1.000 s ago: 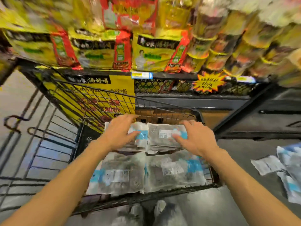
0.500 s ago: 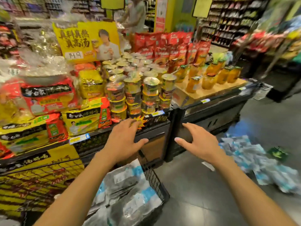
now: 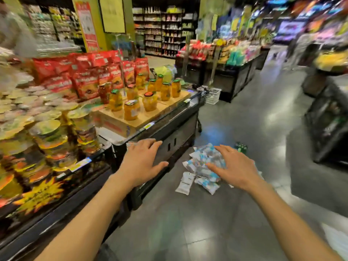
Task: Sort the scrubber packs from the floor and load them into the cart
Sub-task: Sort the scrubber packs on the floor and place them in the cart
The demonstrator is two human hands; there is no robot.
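Our left hand and right hand hover empty, fingers spread wide, above crinkly white-and-blue plastic scrubber packs heaped on the grey floor; their labels are unreadable.

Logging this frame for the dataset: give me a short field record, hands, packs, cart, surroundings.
left hand: open, empty, raised in front of the display counter
right hand: open, empty, raised over the pile
scrubber packs: loose pile on the floor beside the counter
cart: not in view
on counter: jars with yellow contents, red bags
image: blurred at edges
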